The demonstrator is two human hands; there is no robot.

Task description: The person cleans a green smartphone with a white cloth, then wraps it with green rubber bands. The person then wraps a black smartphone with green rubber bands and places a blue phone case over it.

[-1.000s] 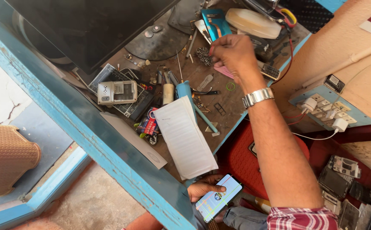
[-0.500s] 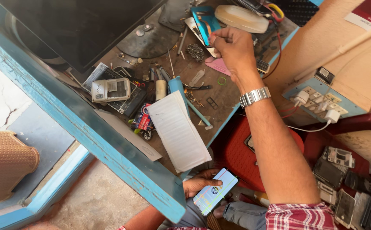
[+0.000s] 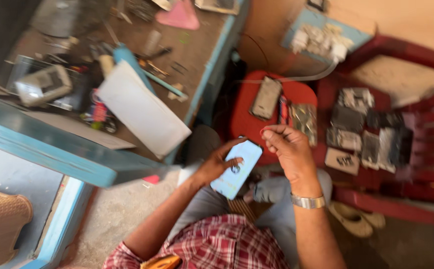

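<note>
Workbench [image 3: 77,159]: it stood at your left, a white paper pad [image 3: 144,114] lying on it among blurred tools.
Left hand [image 3: 217,164]: your fingers were wrapped around the phone [image 3: 237,169], thumb on its lit screen, over your lap.
Right hand [image 3: 289,149]: your fingertips were pinched together just beside the phone's top edge; whether they gripped anything, you couldn't tell.
Red stool [image 3: 257,124]: it carried phone parts just beyond the phone.

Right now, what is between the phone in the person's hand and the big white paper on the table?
In the head view, only the table's blue edge and the person's knee lie between phone and paper.
</note>
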